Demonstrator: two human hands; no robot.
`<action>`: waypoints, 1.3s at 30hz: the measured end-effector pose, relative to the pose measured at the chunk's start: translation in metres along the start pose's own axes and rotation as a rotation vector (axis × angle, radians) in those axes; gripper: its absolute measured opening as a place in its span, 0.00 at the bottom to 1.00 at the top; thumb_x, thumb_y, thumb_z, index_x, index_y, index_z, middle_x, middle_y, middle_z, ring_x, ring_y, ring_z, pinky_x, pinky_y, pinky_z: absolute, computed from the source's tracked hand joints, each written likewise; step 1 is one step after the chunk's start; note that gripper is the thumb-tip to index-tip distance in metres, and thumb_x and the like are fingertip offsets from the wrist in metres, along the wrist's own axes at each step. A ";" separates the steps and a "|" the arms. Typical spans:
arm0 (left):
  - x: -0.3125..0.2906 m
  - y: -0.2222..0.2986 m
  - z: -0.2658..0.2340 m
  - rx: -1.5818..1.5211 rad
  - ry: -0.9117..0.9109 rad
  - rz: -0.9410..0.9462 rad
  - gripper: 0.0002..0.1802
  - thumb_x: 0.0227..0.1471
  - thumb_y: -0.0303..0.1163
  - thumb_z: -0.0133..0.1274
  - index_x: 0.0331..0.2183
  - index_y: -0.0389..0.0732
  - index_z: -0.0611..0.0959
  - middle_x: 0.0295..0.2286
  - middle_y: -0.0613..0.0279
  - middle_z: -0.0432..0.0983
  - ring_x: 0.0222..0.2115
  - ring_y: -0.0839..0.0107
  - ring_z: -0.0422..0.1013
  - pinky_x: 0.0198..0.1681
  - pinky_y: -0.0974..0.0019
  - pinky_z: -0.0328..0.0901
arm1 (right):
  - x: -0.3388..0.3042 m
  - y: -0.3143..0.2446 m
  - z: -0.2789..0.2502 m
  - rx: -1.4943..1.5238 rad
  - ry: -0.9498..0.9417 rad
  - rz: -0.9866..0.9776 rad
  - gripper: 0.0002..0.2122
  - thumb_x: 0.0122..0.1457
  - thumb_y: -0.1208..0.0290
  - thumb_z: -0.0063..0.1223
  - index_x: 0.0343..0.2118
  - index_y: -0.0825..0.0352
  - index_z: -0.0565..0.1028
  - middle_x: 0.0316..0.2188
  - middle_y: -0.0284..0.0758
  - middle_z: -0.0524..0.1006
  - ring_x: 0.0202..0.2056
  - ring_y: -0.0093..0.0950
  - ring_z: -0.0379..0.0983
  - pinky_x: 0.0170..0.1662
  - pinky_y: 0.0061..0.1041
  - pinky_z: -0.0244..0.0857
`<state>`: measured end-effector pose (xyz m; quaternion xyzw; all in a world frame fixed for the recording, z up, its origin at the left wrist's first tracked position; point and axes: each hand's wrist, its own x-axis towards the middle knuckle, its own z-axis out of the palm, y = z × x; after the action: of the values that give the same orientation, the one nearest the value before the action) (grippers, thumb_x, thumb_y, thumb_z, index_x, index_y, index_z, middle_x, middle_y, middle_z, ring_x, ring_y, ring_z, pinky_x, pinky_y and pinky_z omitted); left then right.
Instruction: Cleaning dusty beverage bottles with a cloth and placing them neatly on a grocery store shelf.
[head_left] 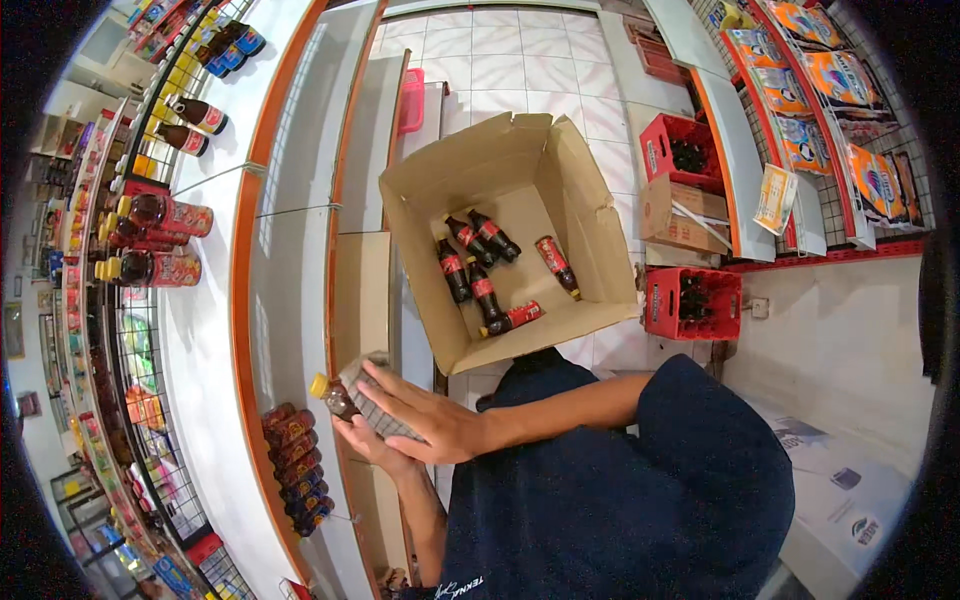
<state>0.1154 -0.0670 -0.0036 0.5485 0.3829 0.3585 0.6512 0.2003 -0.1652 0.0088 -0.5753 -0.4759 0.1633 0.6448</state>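
Observation:
My left hand (368,440) cradles a small dark bottle (343,402) from below, its yellow cap pointing away to the left. Against the bottle's side lies a grey checked cloth (378,398), pressed there by my right hand (432,418) with its fingers long and a little apart. The cloth covers much of the bottle, so its label is hidden. Just beyond my hands is an open cardboard box (420,240). Inside lie several dark bottles with red labels (485,290), and one lies apart (558,268) on the right side.
To my left runs a white shelf with an orange edge (243,300), carrying bottles (160,268). A lower shelf holds a row of packed bottles (295,470). Red crates (690,303) and a carton (680,212) stand on the right, below racks of bagged goods (840,80).

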 end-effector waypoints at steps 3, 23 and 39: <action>0.012 0.005 0.014 -0.075 0.077 -0.007 0.26 0.57 0.42 0.48 0.52 0.37 0.65 0.44 0.50 0.70 0.40 0.60 0.73 0.44 0.59 0.71 | -0.016 0.002 -0.007 0.014 -0.088 0.130 0.37 0.56 0.74 0.53 0.67 0.68 0.46 0.68 0.49 0.42 0.68 0.45 0.40 0.67 0.40 0.42; 0.030 0.007 0.061 -0.380 -0.162 -0.148 0.29 0.64 0.51 0.35 0.56 0.39 0.64 0.48 0.55 0.71 0.47 0.63 0.70 0.52 0.58 0.65 | -0.003 0.009 -0.064 -0.246 -0.148 -0.005 0.33 0.57 0.71 0.54 0.64 0.73 0.53 0.65 0.56 0.48 0.65 0.51 0.47 0.65 0.42 0.46; 0.046 0.043 0.011 -0.387 0.039 0.092 0.19 0.63 0.37 0.46 0.50 0.34 0.72 0.42 0.63 0.73 0.40 0.76 0.70 0.44 0.73 0.65 | 0.043 -0.011 -0.005 -0.157 -0.251 -0.081 0.31 0.61 0.70 0.47 0.66 0.68 0.51 0.66 0.56 0.42 0.66 0.54 0.44 0.64 0.41 0.46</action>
<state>0.1436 -0.0245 0.0353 0.4227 0.2940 0.4654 0.7199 0.2219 -0.1386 0.0373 -0.5792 -0.5870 0.1701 0.5394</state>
